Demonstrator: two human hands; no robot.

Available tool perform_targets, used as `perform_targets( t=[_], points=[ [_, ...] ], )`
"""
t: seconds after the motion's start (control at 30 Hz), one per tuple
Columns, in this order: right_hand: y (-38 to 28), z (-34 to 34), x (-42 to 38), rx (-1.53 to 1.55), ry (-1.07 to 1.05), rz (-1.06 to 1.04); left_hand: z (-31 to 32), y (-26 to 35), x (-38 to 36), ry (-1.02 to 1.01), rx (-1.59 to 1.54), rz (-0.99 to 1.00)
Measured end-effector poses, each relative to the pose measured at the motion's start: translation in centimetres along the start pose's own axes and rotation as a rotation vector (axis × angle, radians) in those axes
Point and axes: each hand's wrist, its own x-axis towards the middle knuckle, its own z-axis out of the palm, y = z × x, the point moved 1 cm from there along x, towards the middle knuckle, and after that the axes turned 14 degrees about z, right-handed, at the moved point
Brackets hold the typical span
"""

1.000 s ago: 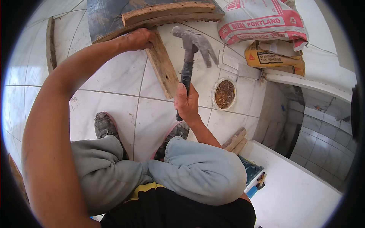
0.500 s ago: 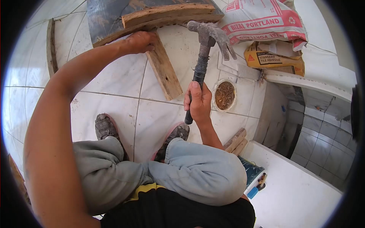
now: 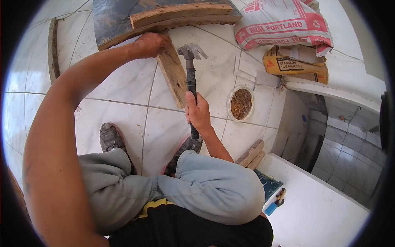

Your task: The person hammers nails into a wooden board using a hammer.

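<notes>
My right hand (image 3: 198, 110) is wrapped round the black handle of a claw hammer (image 3: 190, 76), its thumb along the shaft. The hammer stands roughly upright in view, head at the far end, claw to the right. My left hand (image 3: 151, 44) is closed at the far end of a short wooden plank (image 3: 173, 74); its fingertips are partly hidden. That plank slants across the tiles, meeting the wood-edged dark panel (image 3: 113, 18). On the panel lies another wooden strip (image 3: 181, 13), along its near edge.
To the right of the hammer sits a white tub of nails (image 3: 241, 103). Beyond are a cement bag (image 3: 284, 24) and a yellow tile adhesive bag (image 3: 296, 64). Wood offcuts (image 3: 251, 154) lie by a white ledge (image 3: 312, 201), beside a tiled recess (image 3: 345, 156). A wooden strip (image 3: 54, 49) is at left.
My right hand has moved left with the hammer, and the hammer head is now lower and closer to the plank. My left hand stays at the plank's far end.
</notes>
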Motion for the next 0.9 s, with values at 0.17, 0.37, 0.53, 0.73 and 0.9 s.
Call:
perform_targets(
  t=[0.17, 0.37, 0.53, 0.73, 0.9],
  points=[
    [1.3, 0.3, 1.6, -0.078, -0.016, 0.043, 0.3, 0.2, -0.3, 0.030, 0.031, 0.010],
    [-2.6, -0.9, -1.3, -0.098, -0.025, 0.031, -0.1, 0.1, -0.1, -0.040, 0.049, 0.032],
    [-4.5, -1.3, -3.3, 0.087, 0.043, -0.391, 0.1, 0.1, -0.1, -0.004, 0.034, 0.021],
    [2.8, 0.1, 3.5, -0.214, 0.045, -0.159, -0.2, 0.1, 0.0, -0.029, 0.064, 0.029],
    [0.5, 0.4, 1.4, -0.080, 0.066, -0.251, -0.2, 0.2, 0.3, -0.075, 0.106, 0.019]
  ],
)
